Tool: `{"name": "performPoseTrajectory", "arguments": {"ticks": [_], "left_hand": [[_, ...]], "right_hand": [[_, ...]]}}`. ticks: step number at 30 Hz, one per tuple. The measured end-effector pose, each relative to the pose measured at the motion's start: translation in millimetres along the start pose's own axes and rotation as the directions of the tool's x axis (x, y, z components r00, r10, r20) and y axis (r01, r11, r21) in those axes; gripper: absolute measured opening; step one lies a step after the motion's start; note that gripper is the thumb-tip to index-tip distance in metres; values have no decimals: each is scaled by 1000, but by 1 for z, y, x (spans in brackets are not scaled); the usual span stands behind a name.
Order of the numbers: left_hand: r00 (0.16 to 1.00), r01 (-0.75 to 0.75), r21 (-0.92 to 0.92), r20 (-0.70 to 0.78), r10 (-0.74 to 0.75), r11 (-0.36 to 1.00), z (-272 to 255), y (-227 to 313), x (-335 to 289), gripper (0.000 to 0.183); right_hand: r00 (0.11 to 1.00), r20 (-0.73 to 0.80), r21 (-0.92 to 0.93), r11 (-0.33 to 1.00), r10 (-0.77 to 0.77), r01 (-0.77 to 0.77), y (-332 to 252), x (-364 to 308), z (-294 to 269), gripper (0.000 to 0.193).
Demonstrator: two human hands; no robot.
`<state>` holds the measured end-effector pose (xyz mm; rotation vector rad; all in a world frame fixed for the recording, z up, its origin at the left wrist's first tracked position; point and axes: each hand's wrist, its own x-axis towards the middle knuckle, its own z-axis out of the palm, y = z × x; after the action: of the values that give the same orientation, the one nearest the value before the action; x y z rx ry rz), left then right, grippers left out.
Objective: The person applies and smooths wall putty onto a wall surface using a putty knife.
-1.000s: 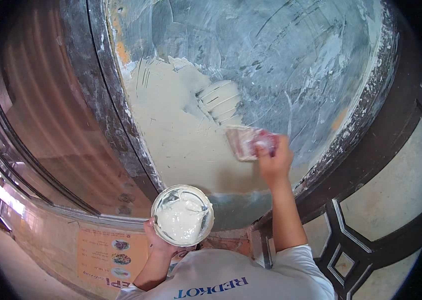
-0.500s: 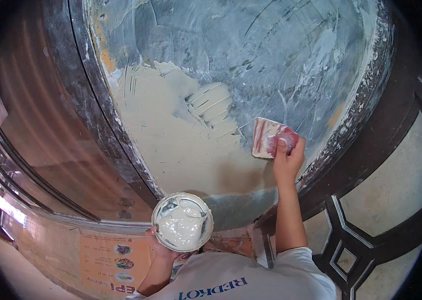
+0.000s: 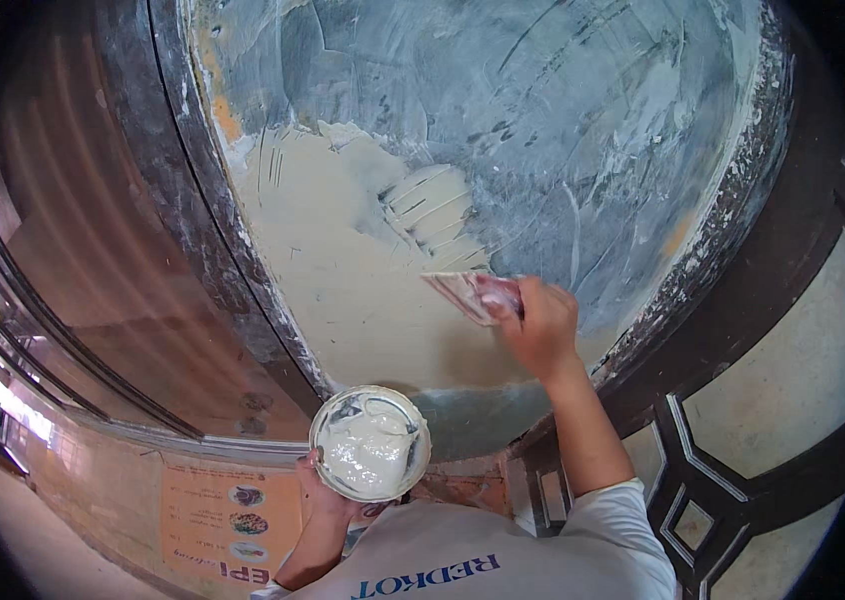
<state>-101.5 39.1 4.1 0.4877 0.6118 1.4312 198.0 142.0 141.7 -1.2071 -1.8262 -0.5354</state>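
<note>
My right hand (image 3: 547,325) grips a reddish flat putty spreader (image 3: 473,293), smeared with cream paste. Its edge lies at or very near the wall, by the border of a cream putty layer (image 3: 343,270); firm contact is hard to make out. Above and right of that layer the wall panel (image 3: 583,130) is bluish grey with streaks and scrapes. Ridged putty strokes (image 3: 433,205) show just above the spreader. Low in front of my body, my left hand (image 3: 321,490) holds a round tub (image 3: 368,445) of wet white putty from its side; most of the fingers are behind it.
A dark, paint-flecked frame (image 3: 233,230) borders the panel on the left, and another dark frame (image 3: 733,220) curves along the right. Brown glossy panelling (image 3: 143,260) stands at left. An orange poster (image 3: 228,520) is at lower left, dark lattice woodwork (image 3: 693,470) at lower right.
My right hand has moved left and slightly down, turning the spreader from its broad face to a slanted angle over the putty's edge. The tub in my left hand stays almost in place.
</note>
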Motion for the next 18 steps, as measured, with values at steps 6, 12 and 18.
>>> {"name": "performPoseTrajectory", "arguments": {"ticks": [6, 12, 18], "left_hand": [[995, 6, -59, 104, 0, 998, 5, 7, -5, 74], [997, 16, -49, 79, -12, 999, 4, 9, -6, 76], [997, 13, -71, 83, -7, 997, 2, 11, -5, 76]], "right_hand": [[882, -262, 305, 900, 393, -310, -3, 39, -21, 30], [988, 109, -98, 988, -105, 116, -14, 52, -20, 29], [978, -113, -30, 985, -174, 172, -25, 74, -30, 23]]}}
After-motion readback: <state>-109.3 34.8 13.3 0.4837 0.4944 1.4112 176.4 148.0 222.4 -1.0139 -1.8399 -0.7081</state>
